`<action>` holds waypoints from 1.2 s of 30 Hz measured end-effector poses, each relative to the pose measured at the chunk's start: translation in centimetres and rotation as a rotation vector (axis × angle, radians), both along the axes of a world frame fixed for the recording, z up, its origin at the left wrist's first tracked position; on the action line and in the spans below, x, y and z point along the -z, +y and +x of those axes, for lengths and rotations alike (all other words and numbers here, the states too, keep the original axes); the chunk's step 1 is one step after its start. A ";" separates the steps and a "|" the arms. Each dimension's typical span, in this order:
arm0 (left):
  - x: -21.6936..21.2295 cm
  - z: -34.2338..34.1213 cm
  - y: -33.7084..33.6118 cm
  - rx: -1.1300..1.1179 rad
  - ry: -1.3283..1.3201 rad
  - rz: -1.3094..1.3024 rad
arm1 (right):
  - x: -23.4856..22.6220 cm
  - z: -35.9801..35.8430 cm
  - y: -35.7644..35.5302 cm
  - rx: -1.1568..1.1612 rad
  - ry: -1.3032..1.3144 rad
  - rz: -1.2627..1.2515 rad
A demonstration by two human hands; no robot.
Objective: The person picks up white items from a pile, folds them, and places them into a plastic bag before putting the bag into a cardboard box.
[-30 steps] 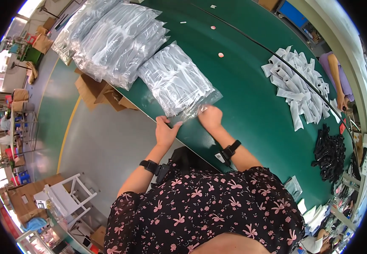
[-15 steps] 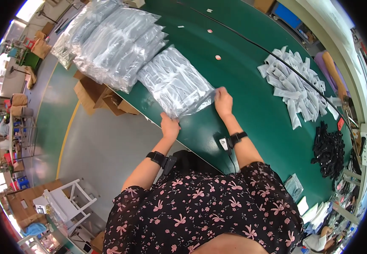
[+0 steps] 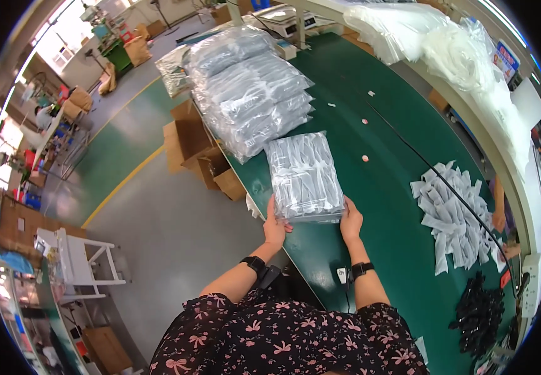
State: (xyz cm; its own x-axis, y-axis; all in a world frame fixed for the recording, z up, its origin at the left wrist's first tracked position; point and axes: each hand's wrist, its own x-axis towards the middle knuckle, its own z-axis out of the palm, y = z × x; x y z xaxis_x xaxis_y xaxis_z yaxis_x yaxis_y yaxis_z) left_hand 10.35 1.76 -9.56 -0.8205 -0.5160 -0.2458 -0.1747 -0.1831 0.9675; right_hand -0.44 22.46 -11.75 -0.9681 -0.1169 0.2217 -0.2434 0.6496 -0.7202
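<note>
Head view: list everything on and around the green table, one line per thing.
clear bag of grey packets: one, clear and grey, near table edge, held between both hands
stack of filled bags: several, clear and grey, far left of the table
loose grey packets: a heap, pale grey, right side
black parts: a heap, black, near right corner
white plastic sheeting: a pile, white, far edge
table: one, green
cardboard boxes: a few, brown, on the floor left of the table
left hand: on the bag's left side
right hand: on the bag's right side
</note>
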 end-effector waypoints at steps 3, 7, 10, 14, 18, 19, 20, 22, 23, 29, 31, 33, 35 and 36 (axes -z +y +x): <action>-0.1 1.1 0.1 -0.067 0.110 -0.010 | -0.5 2.4 -0.7 -0.032 0.069 -0.167; -1.3 3.6 -1.6 -0.061 0.229 -0.168 | -4.9 5.9 -1.3 -0.119 0.036 -0.437; -5.5 5.3 -1.2 -0.058 0.266 -0.080 | -8.6 7.9 -0.7 -0.227 -0.117 -0.592; -11.7 8.3 -3.0 0.008 0.287 -0.026 | -16.2 10.0 -1.8 -0.277 -0.079 -0.621; -17.9 11.5 -6.4 0.052 0.213 -0.012 | -21.7 11.1 -4.0 -0.409 -0.367 -0.806; -19.2 12.6 -7.3 0.057 0.177 -0.009 | -23.3 11.3 -5.0 -0.450 -0.438 -0.810; -20.0 13.3 -8.5 0.055 0.177 0.001 | -24.4 11.3 -6.3 -0.482 -0.506 -0.816; -21.0 15.0 -11.1 0.044 0.110 0.104 | -24.8 11.1 -9.3 -0.514 -0.577 -0.813; -20.9 15.8 -12.8 0.039 0.076 0.155 | -24.8 11.1 -11.1 -0.557 -0.665 -0.776; -17.8 21.1 -23.9 0.027 -0.042 0.155 | -22.4 12.3 -22.9 -0.680 -1.036 -0.577; -16.8 21.9 -27.5 0.037 -0.081 0.079 | -20.6 12.3 -27.0 -0.684 -1.043 -0.549; -15.6 21.6 -32.1 0.016 -0.095 0.074 | -17.8 11.7 -31.5 -0.720 -1.030 -0.518; -13.7 20.5 -36.5 -0.015 -0.116 0.056 | -15.5 10.3 -36.4 -0.733 -0.967 -0.464; -12.6 19.8 -38.9 -0.015 -0.121 0.069 | -14.2 9.3 -39.1 -0.755 -0.899 -0.418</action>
